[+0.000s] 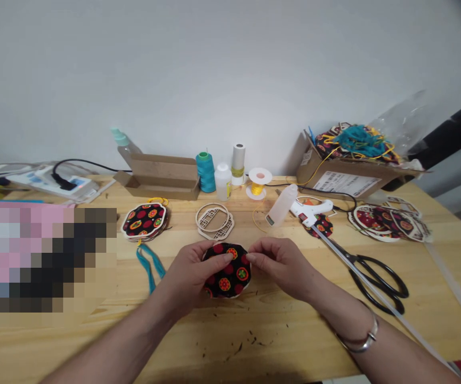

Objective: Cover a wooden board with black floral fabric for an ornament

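A round piece covered in black fabric with red and yellow flowers (230, 272) is held just above the wooden table (254, 341). My left hand (192, 274) grips its left edge with thumb on top. My right hand (280, 264) pinches its upper right edge with closed fingers. A silver bracelet (360, 336) sits on my right wrist. Beyond the piece lie a stack of wooden lattice frames (214, 220) and a stack of finished fabric pieces (145, 220).
Black scissors (378, 280) and a white glue gun (310, 209) lie to the right, with a clear glue bottle (281, 205). Thread spools (205, 172) and two cardboard boxes (162, 176) stand at the back. More fabric pieces (390, 221) lie at the right. A teal cord (150, 264) lies left.
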`<state>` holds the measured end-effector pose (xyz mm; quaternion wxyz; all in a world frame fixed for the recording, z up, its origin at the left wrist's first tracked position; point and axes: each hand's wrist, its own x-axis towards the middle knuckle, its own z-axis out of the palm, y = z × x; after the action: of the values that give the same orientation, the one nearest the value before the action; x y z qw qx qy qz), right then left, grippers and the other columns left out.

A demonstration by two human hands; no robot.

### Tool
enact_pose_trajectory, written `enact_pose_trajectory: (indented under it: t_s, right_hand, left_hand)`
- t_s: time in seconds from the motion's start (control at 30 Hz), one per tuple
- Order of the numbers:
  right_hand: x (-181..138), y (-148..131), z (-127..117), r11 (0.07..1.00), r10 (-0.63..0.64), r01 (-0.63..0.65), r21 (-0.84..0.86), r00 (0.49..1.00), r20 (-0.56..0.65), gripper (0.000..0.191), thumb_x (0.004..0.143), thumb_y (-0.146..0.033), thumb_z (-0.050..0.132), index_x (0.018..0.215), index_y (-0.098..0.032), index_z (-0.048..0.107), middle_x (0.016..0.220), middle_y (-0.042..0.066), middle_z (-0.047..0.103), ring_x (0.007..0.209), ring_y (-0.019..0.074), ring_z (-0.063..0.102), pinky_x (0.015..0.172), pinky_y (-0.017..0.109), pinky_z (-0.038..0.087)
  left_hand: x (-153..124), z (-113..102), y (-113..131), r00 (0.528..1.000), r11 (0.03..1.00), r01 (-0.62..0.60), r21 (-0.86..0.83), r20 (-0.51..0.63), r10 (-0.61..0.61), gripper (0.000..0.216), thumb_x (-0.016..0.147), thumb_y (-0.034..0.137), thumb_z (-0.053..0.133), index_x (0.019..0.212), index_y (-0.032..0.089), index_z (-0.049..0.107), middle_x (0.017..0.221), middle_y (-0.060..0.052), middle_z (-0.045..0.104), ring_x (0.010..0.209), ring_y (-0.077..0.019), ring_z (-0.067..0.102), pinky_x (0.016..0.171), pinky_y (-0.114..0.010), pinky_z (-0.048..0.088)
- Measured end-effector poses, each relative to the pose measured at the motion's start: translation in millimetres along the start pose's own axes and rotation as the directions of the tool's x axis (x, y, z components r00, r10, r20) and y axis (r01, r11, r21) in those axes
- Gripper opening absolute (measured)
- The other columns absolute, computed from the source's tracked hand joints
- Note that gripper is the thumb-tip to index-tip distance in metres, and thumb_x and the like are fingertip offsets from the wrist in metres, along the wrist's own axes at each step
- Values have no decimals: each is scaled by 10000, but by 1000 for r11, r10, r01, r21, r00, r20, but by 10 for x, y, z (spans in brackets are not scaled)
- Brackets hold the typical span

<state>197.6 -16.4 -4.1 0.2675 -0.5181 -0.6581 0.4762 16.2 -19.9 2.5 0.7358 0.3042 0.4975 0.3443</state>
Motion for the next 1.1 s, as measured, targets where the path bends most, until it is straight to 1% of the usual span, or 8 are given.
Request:
enact_pose_trajectory:
  t_s: [0.17, 0.27, 0.4, 0.47, 0.53, 0.7, 0.87, 1.1]
  right_hand:
    - [-12, -2, -7, 999, -39, 40, -12, 999, 36, 155, 794, -243, 535, 701, -155, 624, 615, -18, 575, 583, 92, 457, 536, 209, 351]
    - [-2, -1, -9, 999, -38, 38, -16, 999, 36, 160, 796, -249, 535, 702, -155, 624, 618, -15, 578, 582, 93, 462, 537, 211, 355]
    - [14, 9, -7, 998, -37, 34, -51, 997, -60, 202, 817, -267, 509, 676, -159, 605, 556, -33, 515, 533, 83, 419, 502, 205, 335]
    - [11, 14, 2, 996, -60, 52, -66, 990, -127, 170, 813, -257, 517, 706, -164, 610, 577, -30, 537, 542, 84, 431, 511, 205, 347]
    - [-2, 18, 21, 993, -99, 88, -73, 983, -156, 126, 798, -248, 541, 728, -170, 612, 626, -20, 583, 568, 87, 463, 529, 205, 368]
    - [-45, 34, 75, 982, -162, 147, -114, 977, -136, 130, 782, -301, 579, 827, -185, 615, 642, -17, 593, 558, 93, 483, 508, 210, 375]
    - [-47, 47, 86, 977, -167, 156, -143, 983, -74, 134, 810, -281, 538, 825, -191, 637, 673, -4, 628, 573, 99, 515, 516, 216, 380]
    - [-57, 36, 92, 966, -217, 202, -163, 973, -81, 157, 825, -243, 514, 832, -180, 657, 700, 3, 656, 602, 106, 538, 532, 218, 386]
  left_hand:
    - [-4, -40, -36, 995, 996, 36, 77, 85, -43, 245, 654, 272, 730, 850, 140, 667, 664, -45, 705, 576, -177, 655, 517, -258, 509]
    - [-4, -50, -57, 995, 992, 43, 116, 82, -52, 250, 657, 279, 726, 854, 136, 666, 664, -52, 707, 573, -190, 660, 527, -281, 516]
    - [-8, -34, -49, 999, 995, 28, 91, 39, -32, 252, 655, 278, 719, 854, 135, 660, 658, -48, 697, 588, -217, 669, 517, -293, 513]
    - [-11, -26, -37, 1000, 997, 23, 76, 17, -25, 256, 647, 278, 721, 848, 133, 657, 647, -45, 689, 579, -227, 669, 503, -296, 507]
    - [-14, -22, -30, 1000, 998, 9, 70, 0, -9, 252, 641, 277, 725, 831, 127, 658, 639, -45, 683, 572, -223, 665, 515, -298, 506]
    - [-16, -29, -43, 999, 998, -32, 53, 16, 31, 225, 656, 264, 719, 828, 125, 676, 646, -40, 679, 583, -179, 643, 608, -310, 513]
    - [-14, -31, -48, 999, 999, -24, 39, 39, 23, 227, 673, 259, 710, 863, 138, 680, 645, -29, 675, 565, -166, 629, 591, -306, 509]
    - [-12, -5, -30, 999, 1000, -18, 15, 34, 18, 243, 663, 254, 720, 879, 147, 686, 659, -39, 701, 582, -172, 647, 570, -275, 508]
